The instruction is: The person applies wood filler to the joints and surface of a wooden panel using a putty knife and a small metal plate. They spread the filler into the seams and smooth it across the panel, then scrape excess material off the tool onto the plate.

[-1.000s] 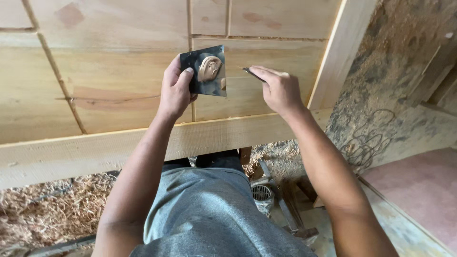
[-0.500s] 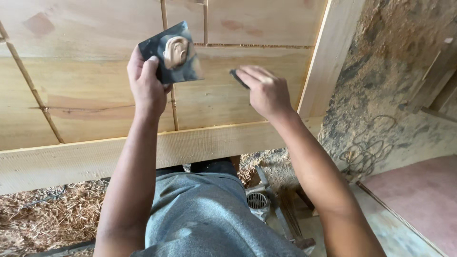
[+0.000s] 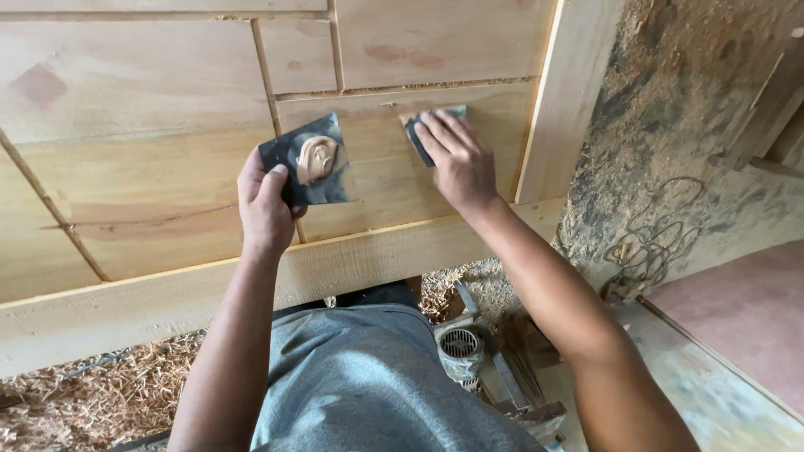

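Nearest the camera, a grey-shirted torso (image 3: 368, 385) at six o'clock, with a small power tool (image 3: 459, 351) on the floor just to its right, at about five o'clock, amid wood shavings (image 3: 92, 402) spreading toward seven. Rising from there, two bare forearms reaching up toward the wooden panel (image 3: 151, 125). At about eleven o'clock from the torso, left hand (image 3: 266, 209) clenched around the lower left corner of a dark square plate (image 3: 308, 163), thumb pressed on its face, holding it tilted just in front of the panel; on the plate a lump of tan filler paste (image 3: 316, 159). At about one o'clock, right hand (image 3: 456, 163) laid flat, fingers extended and pressing a small dark scraper (image 3: 416, 132) against the panel, blade mostly hidden under the fingers, only its upper left edge showing. Plate and scraper near each other, not touching. Beyond, panel seams (image 3: 266, 75) running between the boards, a pale frame post (image 3: 561, 100) at two o'clock, a rough sawdust-coated wall (image 3: 687, 125) at three
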